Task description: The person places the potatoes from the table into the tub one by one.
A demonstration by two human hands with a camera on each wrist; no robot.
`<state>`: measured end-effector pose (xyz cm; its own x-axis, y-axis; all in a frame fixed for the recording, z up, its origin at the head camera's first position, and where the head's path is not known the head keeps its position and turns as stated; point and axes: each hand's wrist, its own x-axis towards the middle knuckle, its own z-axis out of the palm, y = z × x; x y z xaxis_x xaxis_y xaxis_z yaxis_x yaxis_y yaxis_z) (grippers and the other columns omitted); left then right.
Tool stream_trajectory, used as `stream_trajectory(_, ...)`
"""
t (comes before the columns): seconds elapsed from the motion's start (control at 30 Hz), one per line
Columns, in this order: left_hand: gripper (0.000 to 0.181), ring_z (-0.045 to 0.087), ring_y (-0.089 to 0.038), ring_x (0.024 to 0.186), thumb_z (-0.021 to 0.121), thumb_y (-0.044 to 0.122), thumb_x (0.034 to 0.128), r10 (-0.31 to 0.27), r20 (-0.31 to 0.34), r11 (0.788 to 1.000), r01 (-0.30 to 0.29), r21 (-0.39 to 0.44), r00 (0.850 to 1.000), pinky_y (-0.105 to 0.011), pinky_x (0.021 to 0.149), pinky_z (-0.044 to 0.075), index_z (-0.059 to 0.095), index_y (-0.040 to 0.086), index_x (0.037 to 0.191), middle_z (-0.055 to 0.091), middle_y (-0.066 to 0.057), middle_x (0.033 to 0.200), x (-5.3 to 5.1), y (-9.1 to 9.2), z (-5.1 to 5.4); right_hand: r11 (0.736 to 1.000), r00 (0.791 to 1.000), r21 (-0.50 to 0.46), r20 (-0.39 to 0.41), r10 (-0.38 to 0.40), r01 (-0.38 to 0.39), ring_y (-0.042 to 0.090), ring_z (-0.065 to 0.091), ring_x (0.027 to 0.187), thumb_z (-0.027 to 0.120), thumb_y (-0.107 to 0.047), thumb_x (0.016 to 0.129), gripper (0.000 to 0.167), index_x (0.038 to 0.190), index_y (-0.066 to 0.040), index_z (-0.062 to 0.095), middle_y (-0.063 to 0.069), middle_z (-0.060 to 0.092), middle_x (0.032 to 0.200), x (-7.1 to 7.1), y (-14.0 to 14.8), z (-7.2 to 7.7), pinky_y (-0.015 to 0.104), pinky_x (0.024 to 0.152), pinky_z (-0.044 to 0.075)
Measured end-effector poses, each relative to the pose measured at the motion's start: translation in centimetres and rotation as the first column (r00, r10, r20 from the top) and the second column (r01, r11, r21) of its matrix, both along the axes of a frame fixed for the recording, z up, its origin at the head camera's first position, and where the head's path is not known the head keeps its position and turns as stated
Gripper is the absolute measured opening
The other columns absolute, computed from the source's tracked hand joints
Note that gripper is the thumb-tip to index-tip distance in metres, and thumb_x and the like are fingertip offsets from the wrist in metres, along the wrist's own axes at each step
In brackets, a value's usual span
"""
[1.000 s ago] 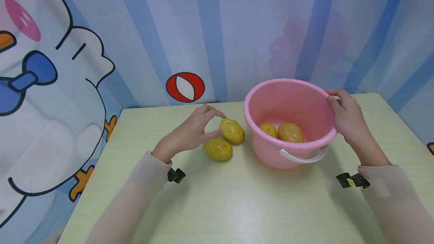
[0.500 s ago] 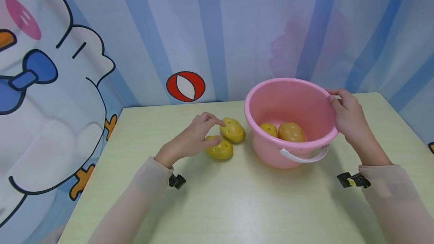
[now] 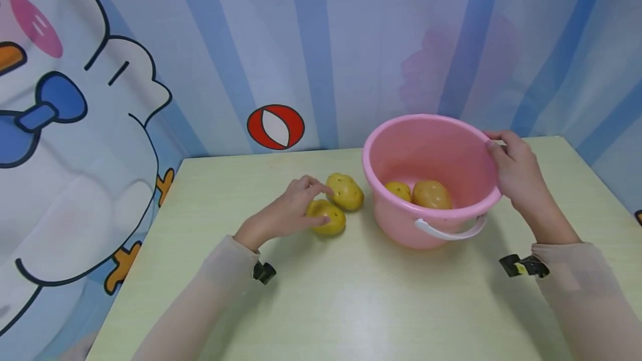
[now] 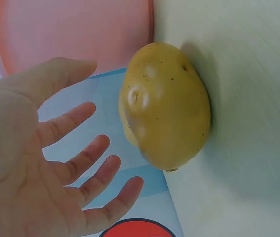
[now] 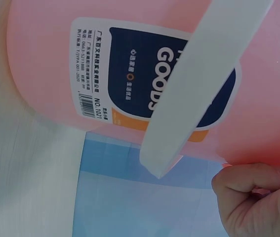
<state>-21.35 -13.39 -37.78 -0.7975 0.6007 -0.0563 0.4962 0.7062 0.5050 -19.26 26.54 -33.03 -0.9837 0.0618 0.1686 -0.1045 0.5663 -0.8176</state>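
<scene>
In the head view my left hand point(image 3: 287, 209) hovers with spread, slightly bent fingers over a yellow potato point(image 3: 333, 225) on the table. The left wrist view has that potato point(image 4: 169, 108) apart from the fingertips. Just behind it lies a second potato point(image 3: 347, 193), mostly hidden in the wrist view. My right hand point(image 3: 519, 169) grips the right rim of a pink bucket point(image 3: 408, 233), thumb over the edge. Inside the bucket rest a browner potato point(image 3: 432, 196) and a yellow one point(image 3: 398, 190), the latter partly hidden by the wall.
A white handle point(image 3: 448, 235) hangs down the bucket's front. The pale wooden table point(image 3: 321, 305) ends at a blue striped backdrop point(image 3: 351, 54) with a printed cartoon figure on the left. A label point(image 5: 130, 74) covers part of the bucket's side.
My left hand has come down and a little toward me, from beside the far potato to over the near one. The right hand stays on the bucket rim.
</scene>
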Motion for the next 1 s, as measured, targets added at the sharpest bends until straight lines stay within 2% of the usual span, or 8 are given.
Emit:
stream_trajectory(0.3,0.046,0.04,-0.027,0.122,0.072,0.031,0.0923,0.018,0.039,1.0,-0.017,-0.007,0.999,-0.048,0.101,0.042,0.058,0.016,0.134,0.046,-0.009,0.132,0.1,0.4,-1.0,1.0,1.0,0.002,0.008,-0.007,0.007,-0.003,0.057,0.071,0.029,-0.026,0.11,0.051,0.146,0.009,0.037,0.037,0.055,0.12,0.1,0.1,-0.1,0.02,0.058,0.051)
stream_trajectory(1.0,0.047,0.042,-0.027,0.117,0.076,0.031,0.0892,0.019,-0.014,0.999,-0.02,-0.047,1.0,-0.042,0.098,0.043,0.06,0.017,0.131,0.048,-0.009,0.131,0.1,0.5,-2.3,1.0,1.0,-0.012,0.014,0.003,-0.003,-0.002,0.057,0.071,0.029,-0.026,0.11,0.051,0.146,0.009,0.037,0.038,0.055,0.12,-0.1,0.2,-0.2,0.02,0.058,0.051)
